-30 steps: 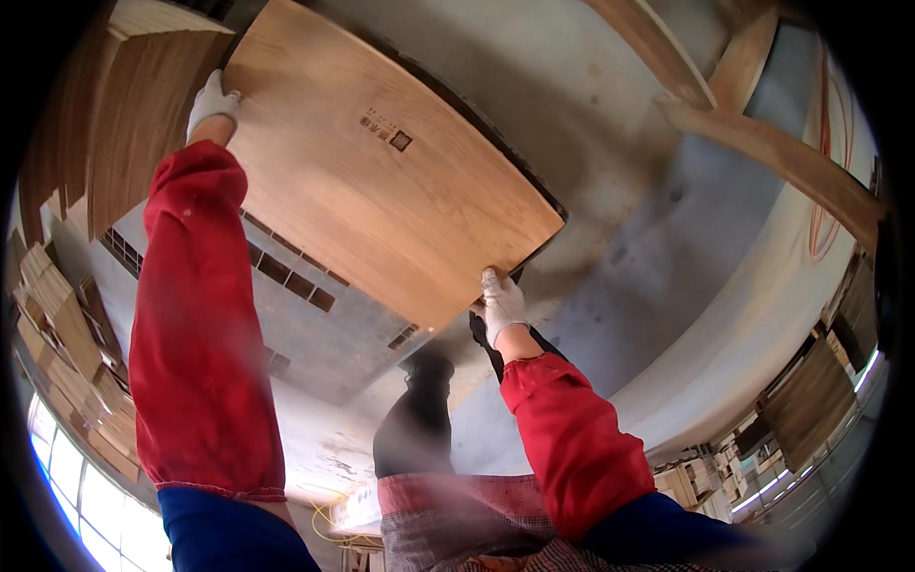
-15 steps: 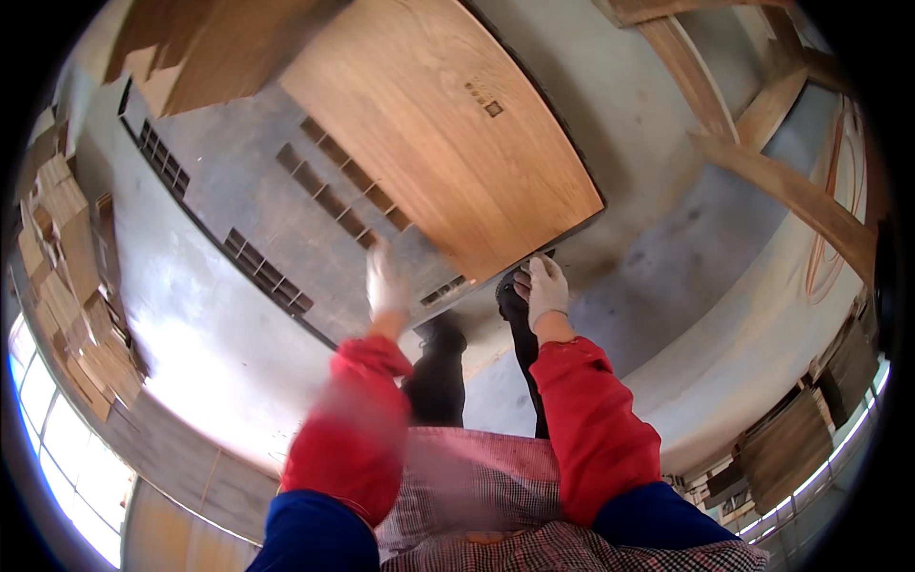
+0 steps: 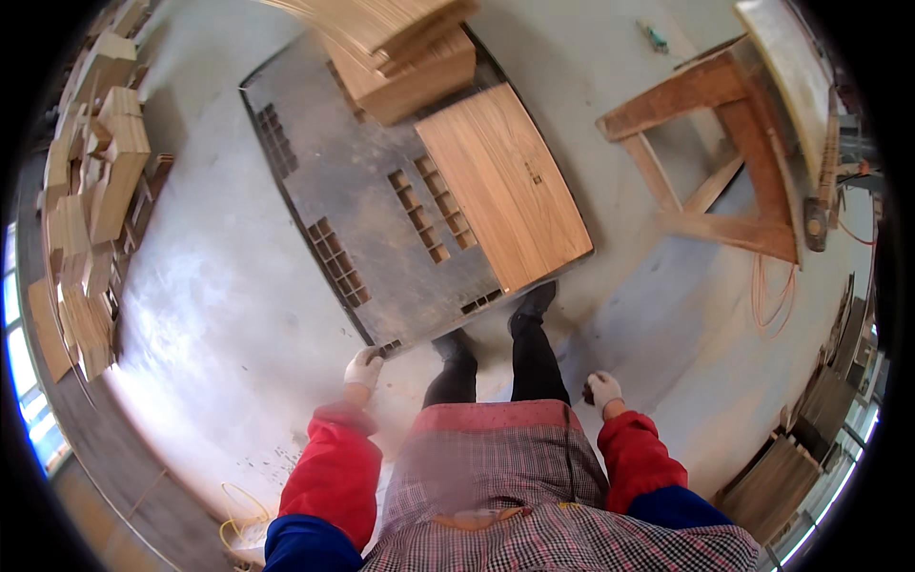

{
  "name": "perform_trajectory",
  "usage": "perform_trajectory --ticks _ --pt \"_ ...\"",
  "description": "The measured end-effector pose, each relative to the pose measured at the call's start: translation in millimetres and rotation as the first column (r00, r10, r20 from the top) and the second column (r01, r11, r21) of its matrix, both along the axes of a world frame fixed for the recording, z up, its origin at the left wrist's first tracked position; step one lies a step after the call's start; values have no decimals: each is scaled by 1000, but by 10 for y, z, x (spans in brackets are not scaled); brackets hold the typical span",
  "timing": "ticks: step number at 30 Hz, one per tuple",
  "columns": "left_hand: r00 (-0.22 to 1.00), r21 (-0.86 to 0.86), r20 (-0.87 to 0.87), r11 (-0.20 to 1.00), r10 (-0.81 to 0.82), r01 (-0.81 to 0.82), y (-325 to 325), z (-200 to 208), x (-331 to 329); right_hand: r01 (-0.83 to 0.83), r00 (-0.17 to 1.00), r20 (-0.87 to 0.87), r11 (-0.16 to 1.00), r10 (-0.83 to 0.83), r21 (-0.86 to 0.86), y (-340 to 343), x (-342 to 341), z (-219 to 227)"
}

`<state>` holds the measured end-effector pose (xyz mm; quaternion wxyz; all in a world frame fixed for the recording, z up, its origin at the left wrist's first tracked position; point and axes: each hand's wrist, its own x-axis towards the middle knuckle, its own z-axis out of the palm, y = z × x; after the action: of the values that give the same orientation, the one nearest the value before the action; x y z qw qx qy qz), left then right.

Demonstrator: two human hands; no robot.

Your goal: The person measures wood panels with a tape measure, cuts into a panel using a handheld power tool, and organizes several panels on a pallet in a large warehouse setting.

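My left hand (image 3: pixel 363 368), in a pale glove, is beside the near left corner of a black plastic pallet (image 3: pixel 315 133). It overlaps that corner in the picture; I cannot tell whether it touches it or how its fingers lie. Off the pallet, to the right of my legs, my right hand (image 3: pixel 603 390) has curled fingers. Something dark shows at its fingertips, too small to make out. A wood-grain board (image 3: pixel 505 186) lies flat along the pallet's right side, its near end close to my feet.
Stacked wooden boards (image 3: pixel 405 81) stand on the pallet's far part. A wooden trestle (image 3: pixel 681 162) is on the right, with an orange hose (image 3: pixel 774 297) near it. More wood stacks (image 3: pixel 119 162) line the left. A small green object (image 3: pixel 654 36) lies on the floor.
My view has drawn back, showing more of the pallet and trestle. My left hand has come down and left to the pallet's corner; my right has moved down and right, away from the board.
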<state>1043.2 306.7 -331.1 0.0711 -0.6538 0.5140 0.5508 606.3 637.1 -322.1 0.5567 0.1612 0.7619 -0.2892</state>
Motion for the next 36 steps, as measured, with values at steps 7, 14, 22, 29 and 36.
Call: perform_trajectory --ticks 7,14,22,29,36 --pt "977 -192 209 978 -40 81 531 814 1392 -901 416 -210 433 885 40 -391 558 929" --pt "881 -26 362 948 305 -317 3083 941 2895 -736 676 -281 641 681 -219 -957 760 970" --pt "701 -472 -90 590 707 -655 2114 1994 2552 -728 679 -51 662 733 -177 -1072 1212 1437" --pt "929 -844 -314 -391 -194 -367 676 6238 2856 -840 542 -162 527 824 -132 -1768 2560 1829" --pt "991 -565 12 -819 -130 -100 1229 7071 4155 -919 -213 -436 -331 875 -216 -2666 4883 2640"
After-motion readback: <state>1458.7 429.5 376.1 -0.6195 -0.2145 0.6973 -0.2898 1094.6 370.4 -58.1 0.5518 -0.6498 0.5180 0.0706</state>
